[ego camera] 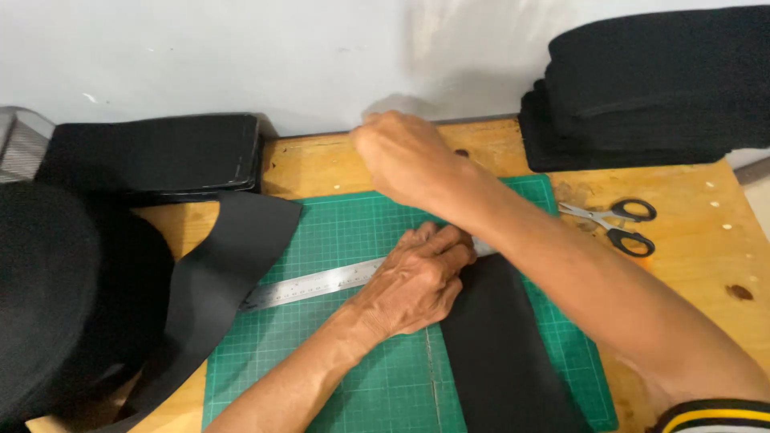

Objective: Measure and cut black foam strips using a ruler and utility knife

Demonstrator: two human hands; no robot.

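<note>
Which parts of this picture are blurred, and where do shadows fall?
Head view: the right hand looks slightly motion-blurred and throws a soft shadow on the wall; the left hand, ruler and scissors look sharp; lighting is even, without harsh glare.

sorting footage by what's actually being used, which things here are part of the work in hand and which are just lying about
In use:
- left hand pressing the steel ruler
- black strip under the ruler
- green cutting mat
- right hand raised above the mat, its contents hidden

Lying about:
- scissors
- folded black stack at right
- black pile at left
</note>
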